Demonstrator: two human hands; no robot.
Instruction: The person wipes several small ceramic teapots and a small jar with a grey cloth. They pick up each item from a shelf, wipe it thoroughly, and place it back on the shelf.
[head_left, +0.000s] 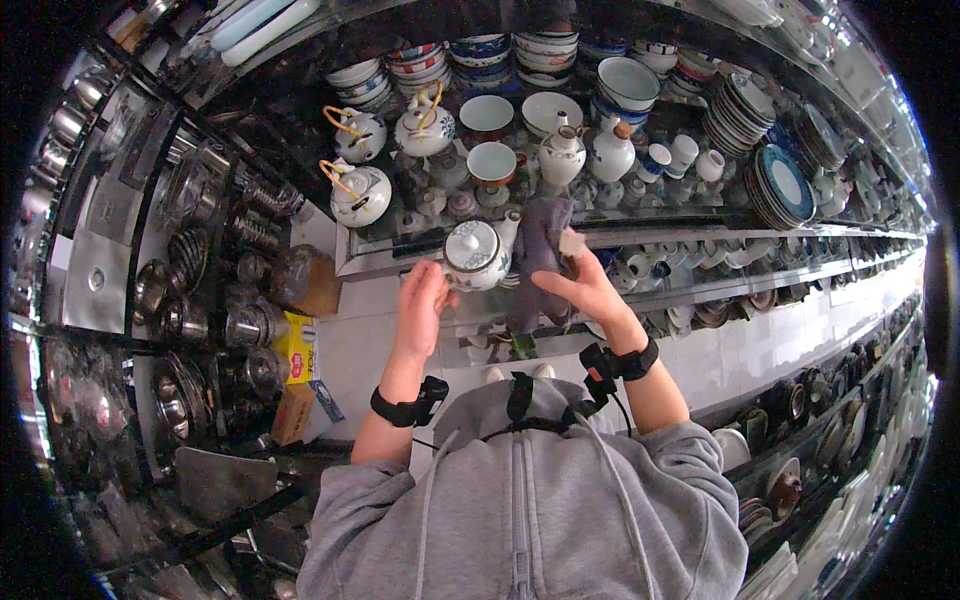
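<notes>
My left hand (426, 304) grips a white porcelain teapot (472, 251) on its left side, where the fingers hide the handle. Grey-green floral decoration covers the teapot; its lid is on, and its spout points up to the right. From my right hand (589, 289) hangs a dark grey-purple cloth (536, 262), blurred and just right of the spout. Whether cloth and teapot touch, I cannot tell. Beyond them on the glass shelf stand several teapots with yellow handles, among them a rounded white one (361, 196), and two white bottles, one with a cork stopper (613, 150).
Bowls, including a pale open one (491, 163), and stacked plates (780, 184) crowd the shelf. Its metal front edge (675, 232) runs to the right. Metalware fills the left rack, with a yellow box (298, 349) near its foot. More dish shelves (817, 412) stand behind on the right.
</notes>
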